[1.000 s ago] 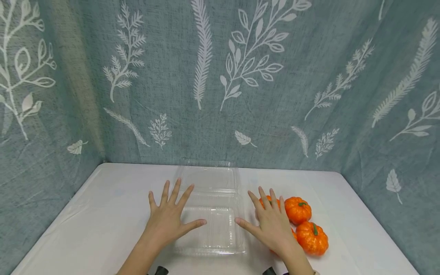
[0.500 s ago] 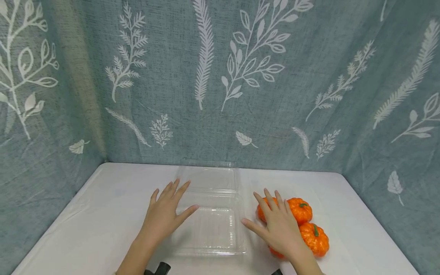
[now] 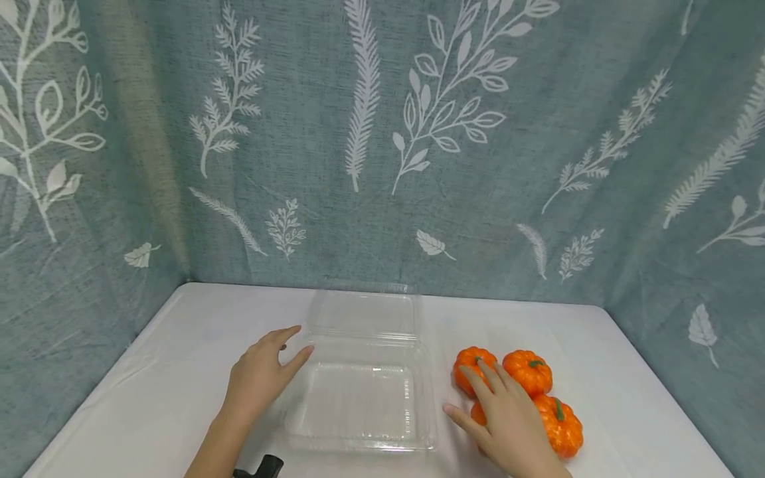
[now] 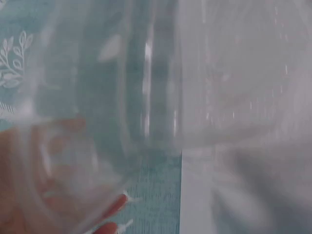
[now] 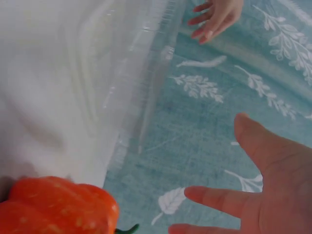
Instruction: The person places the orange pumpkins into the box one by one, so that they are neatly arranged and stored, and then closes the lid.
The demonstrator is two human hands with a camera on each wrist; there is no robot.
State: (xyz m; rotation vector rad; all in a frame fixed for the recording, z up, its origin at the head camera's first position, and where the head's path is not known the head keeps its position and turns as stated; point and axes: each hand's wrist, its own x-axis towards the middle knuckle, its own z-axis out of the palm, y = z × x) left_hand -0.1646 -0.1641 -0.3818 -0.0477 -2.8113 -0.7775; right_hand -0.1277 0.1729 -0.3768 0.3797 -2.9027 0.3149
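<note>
Blue-green curtain [image 3: 382,226] with white leaf prints behind and beside a white round-cornered table [image 3: 167,372]

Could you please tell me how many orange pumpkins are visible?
4 visible: far-left pumpkin, far-right pumpkin, near-right pumpkin, and near-left pumpkin, partly behind the right hand; more may be hidden.

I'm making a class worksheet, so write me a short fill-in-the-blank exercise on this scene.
1. The pumpkins are coloured ____.
2. The clear container is ____, not shut.
3. Of the container and the pumpkins, the right hand is nearer the ____.

Missing words: orange; open; pumpkins.
</note>
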